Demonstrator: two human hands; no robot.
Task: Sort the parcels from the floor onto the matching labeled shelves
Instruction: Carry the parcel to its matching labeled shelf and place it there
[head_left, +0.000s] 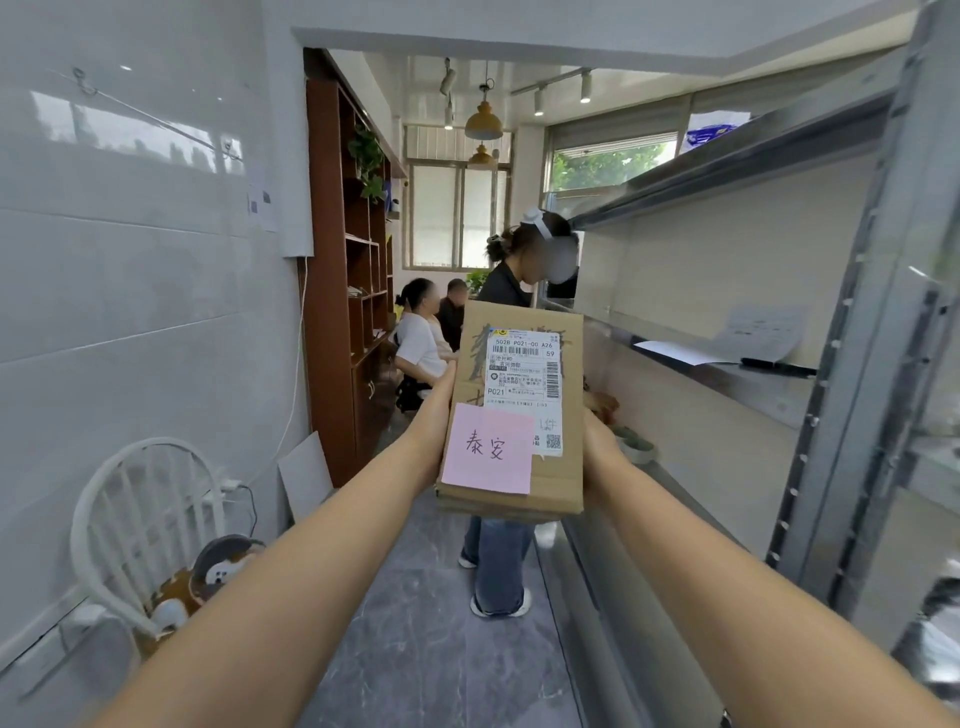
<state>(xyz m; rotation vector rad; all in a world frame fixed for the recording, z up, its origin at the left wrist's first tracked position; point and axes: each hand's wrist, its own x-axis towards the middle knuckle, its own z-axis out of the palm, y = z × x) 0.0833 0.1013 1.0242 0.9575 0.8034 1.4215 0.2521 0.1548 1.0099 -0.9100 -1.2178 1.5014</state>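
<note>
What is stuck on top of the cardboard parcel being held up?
On the cardboard parcel sit a white shipping label and a pink sticky note with handwriting. The note covers the label's lower-left corner, so that part can't be read.

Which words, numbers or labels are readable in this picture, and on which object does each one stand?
"泰安", handwritten: pink sticky note on the cardboard parcel.
"502B P021-00 A26": top line of the white shipping label.
"59": same label, right of the barcode.
"P021": same label, lower left.
The label's other print, its barcode and QR code: too small to read.
Paper sheet on the metal shelf: too blurred to read.
</note>
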